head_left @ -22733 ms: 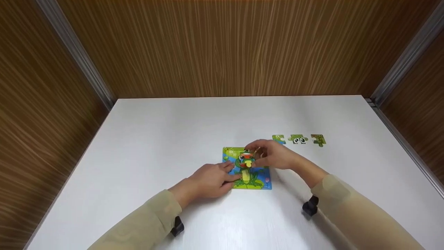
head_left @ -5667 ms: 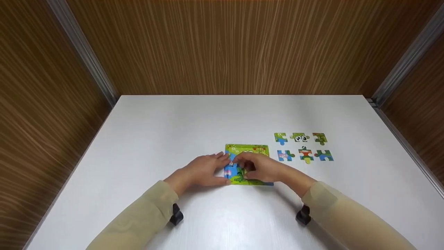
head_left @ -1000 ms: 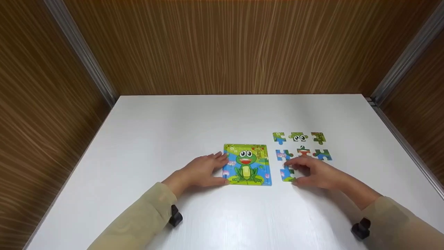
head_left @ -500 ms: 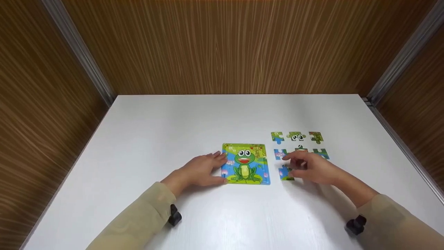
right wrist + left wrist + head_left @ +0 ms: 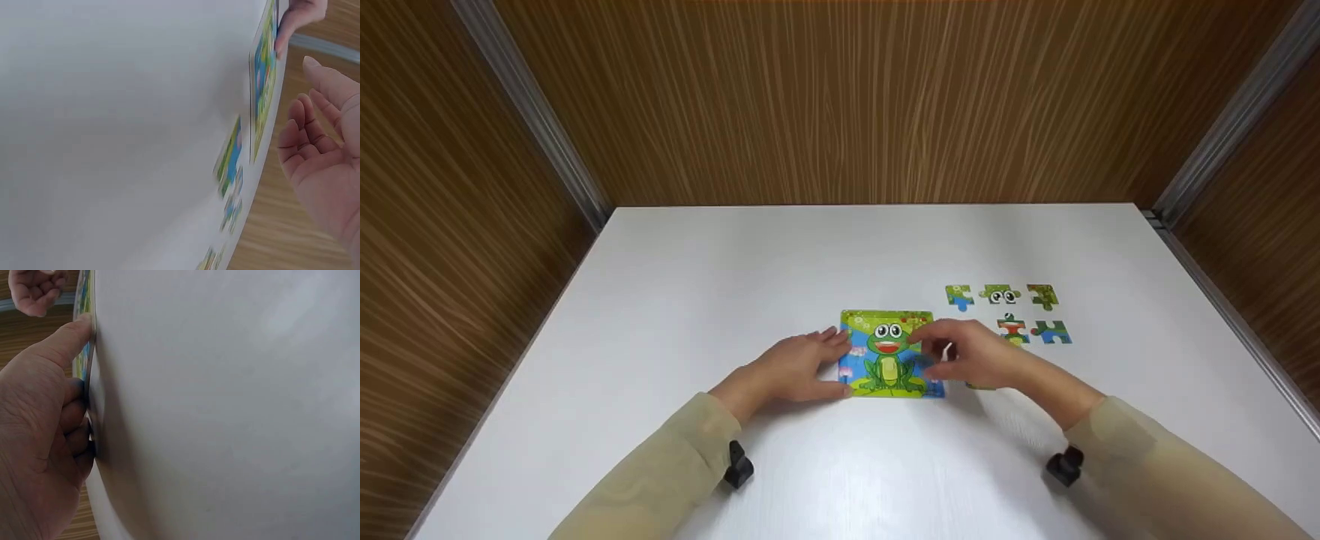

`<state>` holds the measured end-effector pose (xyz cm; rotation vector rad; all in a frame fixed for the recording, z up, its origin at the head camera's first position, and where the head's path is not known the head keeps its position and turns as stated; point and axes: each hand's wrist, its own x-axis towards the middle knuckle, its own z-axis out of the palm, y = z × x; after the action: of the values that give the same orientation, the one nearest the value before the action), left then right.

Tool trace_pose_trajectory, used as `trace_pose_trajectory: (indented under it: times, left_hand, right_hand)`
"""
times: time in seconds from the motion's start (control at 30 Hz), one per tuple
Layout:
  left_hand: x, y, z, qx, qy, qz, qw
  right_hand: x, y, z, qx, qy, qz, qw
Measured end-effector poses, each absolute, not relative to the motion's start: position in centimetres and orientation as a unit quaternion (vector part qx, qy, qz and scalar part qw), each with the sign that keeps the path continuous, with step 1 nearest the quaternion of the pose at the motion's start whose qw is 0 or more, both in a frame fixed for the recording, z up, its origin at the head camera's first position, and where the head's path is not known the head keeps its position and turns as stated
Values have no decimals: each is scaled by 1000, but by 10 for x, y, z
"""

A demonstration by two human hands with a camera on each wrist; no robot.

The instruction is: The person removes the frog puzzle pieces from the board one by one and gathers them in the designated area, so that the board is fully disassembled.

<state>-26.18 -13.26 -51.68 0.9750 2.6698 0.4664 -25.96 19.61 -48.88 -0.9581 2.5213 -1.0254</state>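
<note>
A square frog jigsaw puzzle [image 5: 890,367] lies flat on the white table, its frog picture facing up. My left hand [image 5: 791,367] rests along its left edge, thumb at the near left corner and fingers farther up that side. Over the puzzle's right edge hovers my right hand [image 5: 979,356], fingers loosely bent; in the right wrist view nothing shows between them. A loose corner piece [image 5: 230,157] lies just right of the puzzle, mostly hidden behind the right hand in the head view.
Beyond my right hand lie more loose pieces in rows: a flower piece [image 5: 960,296], an eyes piece [image 5: 1000,295], a tree piece [image 5: 1042,296], a mouth piece [image 5: 1012,328] and a blue-green piece [image 5: 1051,331]. Wood-grain panels [image 5: 840,105] enclose the white table [image 5: 697,285].
Loose pieces on the right have grown from three to several. My right hand has just left the corner piece there and moved left to the puzzle. My left hand stays at its edge.
</note>
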Motion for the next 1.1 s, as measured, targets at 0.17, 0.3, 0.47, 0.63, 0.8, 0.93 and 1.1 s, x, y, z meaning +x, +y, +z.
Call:
trace_pose_trajectory:
  times: [0.17, 0.3, 0.47, 0.63, 0.8, 0.93, 1.1]
  left_hand:
    - [-262, -132, -518, 339, 918, 158, 129]
    - [-263, -132, -519, 343, 916, 161, 128]
    - [-263, -133, -520, 346, 916, 162, 126]
    - [-263, -135, -520, 342, 916, 166, 129]
    - [-262, -135, -520, 334, 918, 168, 135]
    - [-262, -134, -519, 334, 918, 168, 133]
    - [-262, -134, -519, 333, 918, 167, 136]
  right_hand:
    - [-263, 180, -495, -316, 874, -335, 152]
    - [-265, 176, -501, -304, 880, -322, 171]
    - [-267, 173, -500, -299, 888, -298, 185]
    - [-269, 170, -498, -308, 885, -285, 202]
    - [-268, 169, -500, -295, 889, -275, 217]
    - [-268, 168, -499, -289, 893, -262, 226]
    - [-267, 167, -496, -290, 892, -250, 241]
